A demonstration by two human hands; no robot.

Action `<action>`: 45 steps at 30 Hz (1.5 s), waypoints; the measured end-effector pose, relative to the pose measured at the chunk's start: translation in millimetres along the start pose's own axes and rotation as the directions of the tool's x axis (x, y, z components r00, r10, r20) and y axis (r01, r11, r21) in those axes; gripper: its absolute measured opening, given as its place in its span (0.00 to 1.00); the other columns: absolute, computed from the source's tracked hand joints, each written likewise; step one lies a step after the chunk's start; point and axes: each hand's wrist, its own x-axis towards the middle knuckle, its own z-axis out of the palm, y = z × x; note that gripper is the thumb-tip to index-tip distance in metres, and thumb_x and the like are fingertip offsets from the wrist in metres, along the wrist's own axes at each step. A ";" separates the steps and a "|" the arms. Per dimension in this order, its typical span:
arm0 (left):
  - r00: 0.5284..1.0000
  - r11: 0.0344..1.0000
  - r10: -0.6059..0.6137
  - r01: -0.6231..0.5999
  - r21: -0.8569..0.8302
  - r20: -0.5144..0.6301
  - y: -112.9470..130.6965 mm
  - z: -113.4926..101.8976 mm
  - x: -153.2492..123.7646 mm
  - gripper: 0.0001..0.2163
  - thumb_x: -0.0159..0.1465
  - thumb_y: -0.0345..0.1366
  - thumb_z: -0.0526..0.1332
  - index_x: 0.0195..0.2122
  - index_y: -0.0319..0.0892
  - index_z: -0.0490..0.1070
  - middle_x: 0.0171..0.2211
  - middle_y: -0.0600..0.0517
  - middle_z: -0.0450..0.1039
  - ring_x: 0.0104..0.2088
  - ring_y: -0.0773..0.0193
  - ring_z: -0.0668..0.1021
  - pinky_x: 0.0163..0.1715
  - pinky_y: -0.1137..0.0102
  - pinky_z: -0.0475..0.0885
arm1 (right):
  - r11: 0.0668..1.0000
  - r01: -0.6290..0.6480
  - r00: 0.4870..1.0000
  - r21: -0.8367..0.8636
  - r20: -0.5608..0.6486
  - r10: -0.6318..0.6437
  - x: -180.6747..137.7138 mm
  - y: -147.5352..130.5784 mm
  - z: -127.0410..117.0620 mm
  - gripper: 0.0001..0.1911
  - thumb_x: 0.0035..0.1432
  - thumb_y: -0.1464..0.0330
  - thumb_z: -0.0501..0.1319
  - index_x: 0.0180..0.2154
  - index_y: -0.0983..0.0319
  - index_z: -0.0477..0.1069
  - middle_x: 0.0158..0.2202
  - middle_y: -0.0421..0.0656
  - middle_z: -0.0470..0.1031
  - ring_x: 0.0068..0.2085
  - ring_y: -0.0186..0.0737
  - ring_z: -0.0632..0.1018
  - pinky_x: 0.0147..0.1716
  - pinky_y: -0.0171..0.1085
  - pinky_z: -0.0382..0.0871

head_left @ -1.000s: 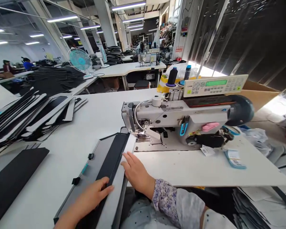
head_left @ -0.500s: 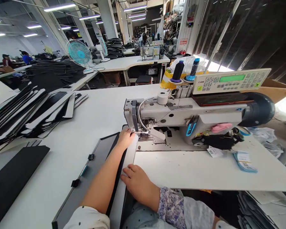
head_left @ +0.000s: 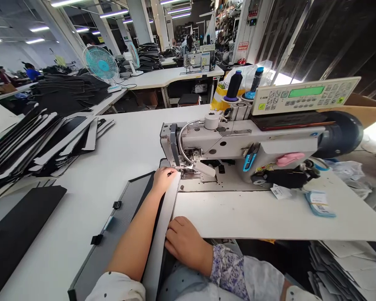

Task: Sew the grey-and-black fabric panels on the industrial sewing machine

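A long grey and black fabric panel (head_left: 119, 225), with a pale strip (head_left: 163, 234) along its right side, runs from my lap up to the head of a sewing machine (head_left: 203, 142). My left hand (head_left: 163, 180) is just left of the presser foot, its fingers bent and closed on the far end of the panel. Closer to my body, my right hand (head_left: 186, 242) has its fingers curled over the right edge of the strip at the table's front edge. Its fingertips are partly hidden. Two black clips (head_left: 117, 205) sit on the panel's left side.
Dark panels lie in a pile (head_left: 25, 146) at the left, near a flat black piece (head_left: 21, 234). Blue-handled thread snips (head_left: 250, 159) hang on the machine. Thread cones (head_left: 234, 85) stand behind it. A bundle of labels (head_left: 320, 203) rests at right.
My right hand has shifted slightly right and toward me, its fingers now more curled at the strip's edge. More of the pale strip shows beside my left hand, which stays by the presser foot.
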 end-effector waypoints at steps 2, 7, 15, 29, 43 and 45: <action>1.000 1.000 -0.008 0.008 0.004 -0.006 -0.6 1.1 -0.5 0.08 0.62 0.40 0.59 0.34 0.50 0.79 0.39 0.54 0.78 0.43 0.59 0.76 0.48 0.66 0.68 | 0.995 0.095 0.994 -0.042 -0.051 -0.097 -7.1 0.2 1.9 0.07 0.63 0.67 0.57 0.41 0.63 0.69 0.47 0.47 0.69 0.51 0.45 0.67 0.54 0.45 0.63; 0.999 0.999 -0.044 0.044 0.026 -0.029 1.7 4.1 -2.1 0.09 0.62 0.41 0.59 0.35 0.51 0.79 0.40 0.54 0.78 0.43 0.59 0.76 0.49 0.66 0.67 | 0.980 0.173 0.983 -0.102 -0.043 -0.178 -12.2 5.4 12.2 0.06 0.63 0.71 0.57 0.41 0.63 0.70 0.46 0.46 0.71 0.55 0.44 0.66 0.60 0.47 0.57; 0.992 0.991 -0.110 0.114 0.071 -0.063 15.4 6.9 -5.3 0.09 0.62 0.41 0.58 0.37 0.52 0.79 0.40 0.54 0.78 0.43 0.59 0.76 0.48 0.66 0.68 | 0.985 0.166 0.986 -0.037 0.007 -0.166 -10.9 12.1 2.3 0.05 0.63 0.70 0.57 0.39 0.62 0.72 0.44 0.45 0.73 0.50 0.43 0.68 0.58 0.45 0.60; 0.993 0.987 -0.069 0.081 0.137 -0.092 27.0 6.2 -12.8 0.10 0.63 0.39 0.58 0.41 0.48 0.78 0.43 0.50 0.76 0.47 0.57 0.74 0.51 0.64 0.65 | 0.986 0.165 0.986 -0.038 -0.004 -0.165 -12.8 16.0 -4.1 0.05 0.63 0.71 0.57 0.38 0.62 0.71 0.41 0.44 0.73 0.48 0.43 0.68 0.54 0.43 0.62; 0.986 0.925 0.149 -0.166 0.341 0.076 30.4 -3.8 -47.0 0.22 0.64 0.26 0.50 0.54 0.53 0.71 0.51 0.49 0.72 0.49 0.55 0.69 0.51 0.62 0.64 | 0.988 0.150 0.987 -0.031 0.056 -0.148 -11.4 27.7 -27.1 0.04 0.62 0.73 0.58 0.37 0.62 0.71 0.40 0.44 0.74 0.45 0.40 0.69 0.50 0.40 0.63; 0.985 0.924 0.155 -0.174 0.341 0.080 33.1 -5.4 -47.4 0.22 0.64 0.26 0.49 0.53 0.52 0.72 0.51 0.49 0.72 0.48 0.55 0.69 0.51 0.62 0.64 | 0.988 0.150 0.988 -0.038 0.049 -0.148 -9.7 30.2 -27.9 0.04 0.62 0.73 0.57 0.36 0.62 0.71 0.40 0.44 0.73 0.45 0.40 0.69 0.49 0.40 0.64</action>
